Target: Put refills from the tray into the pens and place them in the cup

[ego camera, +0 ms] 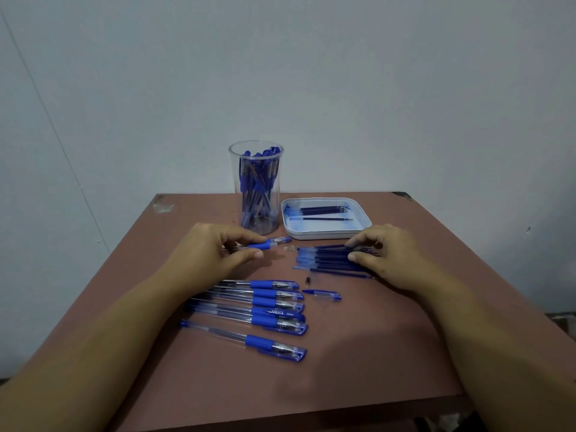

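Head view shows the job well under way but not finished. The cup (257,182) at the back of the desk (374,353) already holds a thick bunch of pens. Just right of it, the tray (311,236) has only a few refills (322,209) left. The left hand (215,247) pinches an uncapped pen (268,244) between thumb and fingers, low over the desk in front of the cup. Its cap (324,295) and a small dark tip (307,279) lie apart nearby, so this pen looks to be mid-assembly. The right hand (392,254) has its fingers and thumb closed on one end of a refill pile (327,260) lying on the desk in front of the tray. Whether these are fresh or spent I cannot tell. Nearer the person, a row (265,310) of about 6 capped pens lies side by side. Whether they are refilled yet I cannot tell, but none has reached the cup.
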